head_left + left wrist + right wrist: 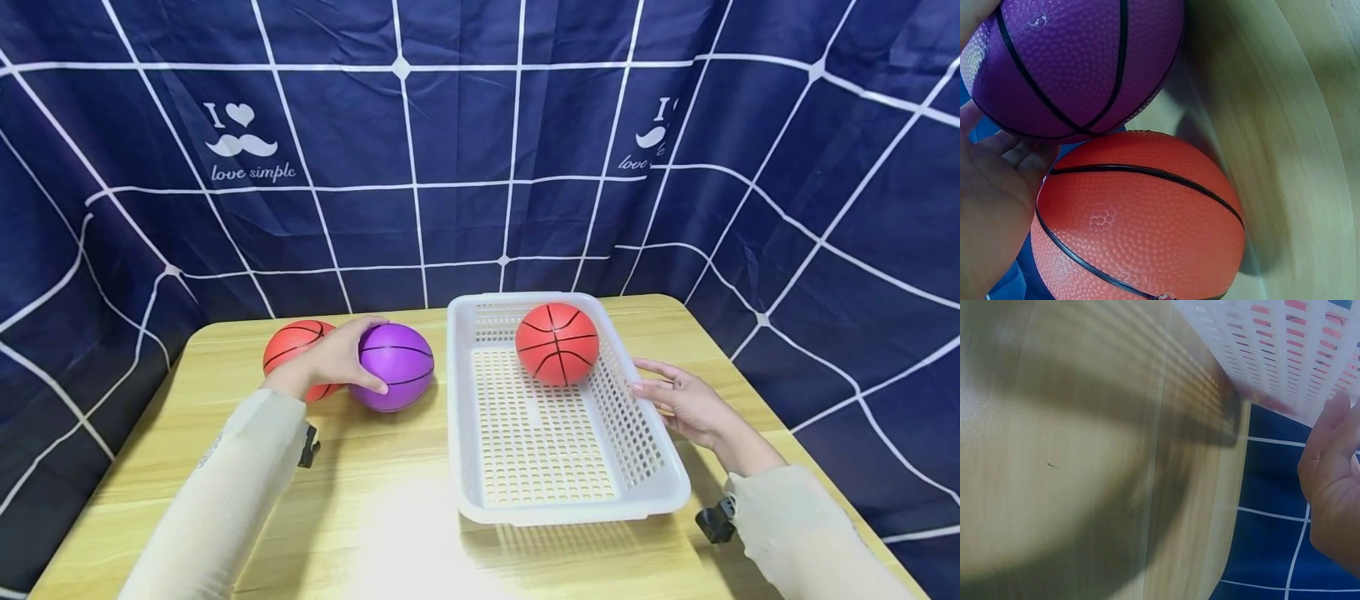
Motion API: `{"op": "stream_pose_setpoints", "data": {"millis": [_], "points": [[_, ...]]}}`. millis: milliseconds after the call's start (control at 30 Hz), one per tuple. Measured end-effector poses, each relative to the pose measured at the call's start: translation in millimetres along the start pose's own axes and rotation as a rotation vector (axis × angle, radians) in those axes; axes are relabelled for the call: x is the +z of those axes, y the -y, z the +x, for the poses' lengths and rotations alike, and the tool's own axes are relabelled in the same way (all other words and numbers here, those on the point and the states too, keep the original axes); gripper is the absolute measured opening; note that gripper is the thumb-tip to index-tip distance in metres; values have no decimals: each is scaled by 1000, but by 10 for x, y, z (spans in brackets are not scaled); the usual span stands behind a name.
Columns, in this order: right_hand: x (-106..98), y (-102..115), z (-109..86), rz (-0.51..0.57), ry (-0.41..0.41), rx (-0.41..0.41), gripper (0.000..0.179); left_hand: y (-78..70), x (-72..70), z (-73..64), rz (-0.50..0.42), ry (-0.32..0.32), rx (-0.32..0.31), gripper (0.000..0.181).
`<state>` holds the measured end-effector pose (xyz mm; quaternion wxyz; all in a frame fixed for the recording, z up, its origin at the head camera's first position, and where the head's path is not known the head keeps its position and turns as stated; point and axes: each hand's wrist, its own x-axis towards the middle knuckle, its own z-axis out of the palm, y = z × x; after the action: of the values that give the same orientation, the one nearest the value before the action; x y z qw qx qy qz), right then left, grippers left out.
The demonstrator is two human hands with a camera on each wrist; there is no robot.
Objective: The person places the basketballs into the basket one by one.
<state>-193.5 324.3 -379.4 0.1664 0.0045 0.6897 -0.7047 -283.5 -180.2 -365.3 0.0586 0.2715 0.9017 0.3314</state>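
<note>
My left hand [341,354] grips a purple toy basketball [397,368], thumb on its near side and fingers over the far side. Close behind that hand sits an orange-red basketball [296,343], partly hidden by it. In the left wrist view the purple ball [1079,62] overlaps the orange-red ball [1141,219] just beside my palm [997,194]. A white perforated plastic basket [468,492] holds another orange-red basketball [557,344] near its far end. My right hand [686,404] is at the basket's right side, its fairly straight fingers touching the outside near the rim.
Everything rests on a light wood-grain table [390,533] with rounded far corners. A dark blue curtain [465,225] with a white grid hangs behind the table and along its sides. Small black devices [716,521] are worn at both wrists, under cream sleeves.
</note>
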Motion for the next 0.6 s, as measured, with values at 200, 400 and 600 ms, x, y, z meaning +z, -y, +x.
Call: {"op": "stream_pose_setpoints", "data": {"millis": [200, 400, 600], "points": [[-6, 3, -1, -2, 2, 6, 57, 4, -21, 11, -7, -27, -31, 104], [-15, 1, -3, 0, 5, 3, 52, -93, -155, 18, -44, -68, -24, 98], [-12, -8, -6, 0, 0, 2, 50, -212, -333, -18, 5, -126, -34, 98]]}}
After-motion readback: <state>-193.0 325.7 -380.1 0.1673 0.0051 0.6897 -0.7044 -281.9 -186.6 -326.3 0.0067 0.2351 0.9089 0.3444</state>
